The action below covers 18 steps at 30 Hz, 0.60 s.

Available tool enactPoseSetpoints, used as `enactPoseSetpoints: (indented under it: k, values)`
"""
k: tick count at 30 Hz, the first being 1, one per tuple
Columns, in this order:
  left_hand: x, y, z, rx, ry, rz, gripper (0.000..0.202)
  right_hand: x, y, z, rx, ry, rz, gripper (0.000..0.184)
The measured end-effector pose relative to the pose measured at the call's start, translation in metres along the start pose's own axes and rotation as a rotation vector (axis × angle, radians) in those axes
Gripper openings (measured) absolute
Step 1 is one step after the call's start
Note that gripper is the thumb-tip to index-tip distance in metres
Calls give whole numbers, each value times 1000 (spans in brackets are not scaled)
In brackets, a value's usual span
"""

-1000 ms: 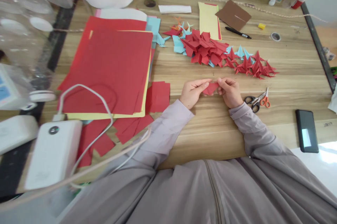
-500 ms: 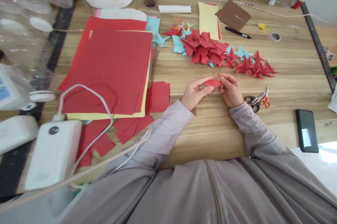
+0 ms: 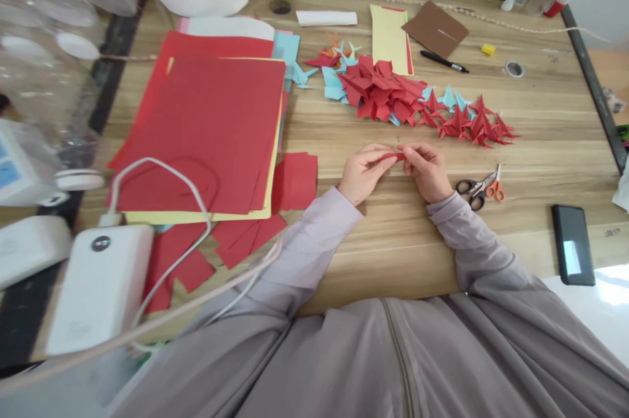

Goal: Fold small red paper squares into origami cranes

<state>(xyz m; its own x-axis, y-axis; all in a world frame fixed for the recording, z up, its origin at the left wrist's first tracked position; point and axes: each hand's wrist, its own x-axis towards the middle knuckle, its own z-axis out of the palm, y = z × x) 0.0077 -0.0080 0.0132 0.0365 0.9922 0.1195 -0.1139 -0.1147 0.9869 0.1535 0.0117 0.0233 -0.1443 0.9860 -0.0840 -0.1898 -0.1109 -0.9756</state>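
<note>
Between my two hands is a small folded piece of red paper (image 3: 390,156), mostly covered by fingers. My left hand (image 3: 364,172) pinches its left part between thumb and fingers. At its right end, the thumb and fingertips of my right hand (image 3: 426,169) close on it. Just beyond my hands lies a heap of folded red paper pieces (image 3: 381,90). Red paper cranes (image 3: 474,122) and a few light blue ones (image 3: 449,98) extend to the right of the heap. Scissors (image 3: 476,189) with black and orange handles rest beside my right wrist.
Large red sheets (image 3: 206,130) are stacked at the left, with cut red squares (image 3: 297,181) beside them. A white power bank (image 3: 101,287) and its cable (image 3: 181,179) lie at front left. A phone (image 3: 572,244) lies at right. A black pen (image 3: 445,61) lies near brown paper (image 3: 436,28).
The red paper has turned so that a thinner edge shows. My right hand has shifted slightly left and closer to my left hand.
</note>
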Motion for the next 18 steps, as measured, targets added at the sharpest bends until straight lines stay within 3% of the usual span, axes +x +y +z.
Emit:
enactPoseSetpoints:
  k: [3, 9, 18]
  values:
    - [1, 3, 0, -6, 18, -6, 22, 0, 2, -1, -27, -19, -62, 22]
    - [2, 7, -1, 18, 116, 123, 12, 1, 6, -3, -68, 11, -57, 21]
    - [1, 6, 0, -33, 151, 19, 14, -3, 0, 1, -110, -2, -135, 17]
